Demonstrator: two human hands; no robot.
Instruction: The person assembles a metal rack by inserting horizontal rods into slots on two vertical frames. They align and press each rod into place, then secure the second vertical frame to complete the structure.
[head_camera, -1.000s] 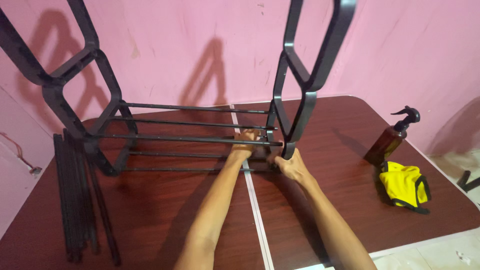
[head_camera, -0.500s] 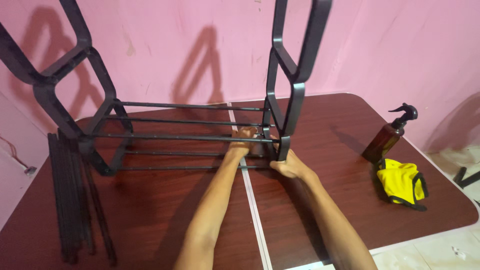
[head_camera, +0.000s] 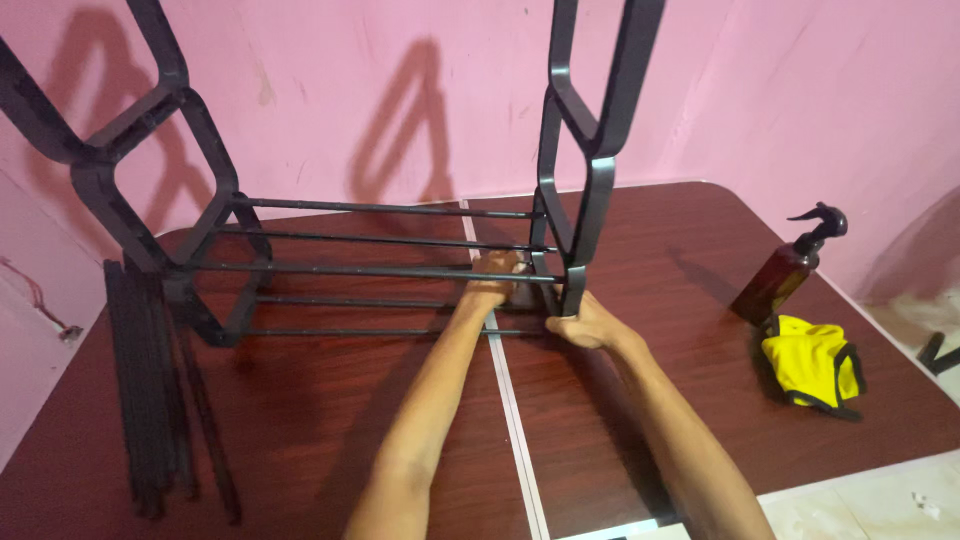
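While left hand (head_camera: 497, 276) grips a black rod (head_camera: 350, 271), right hand (head_camera: 580, 325) clasps frame foot (head_camera: 572, 300).

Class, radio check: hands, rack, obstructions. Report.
Left hand gripping a black rod at the right side frame. Right hand clamped on that frame's foot. Spare rods lie left, clear.

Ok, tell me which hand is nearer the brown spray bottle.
Right. The right hand grips the foot of the black side frame, closer to the spray bottle. The left hand sits further left, on a rod.
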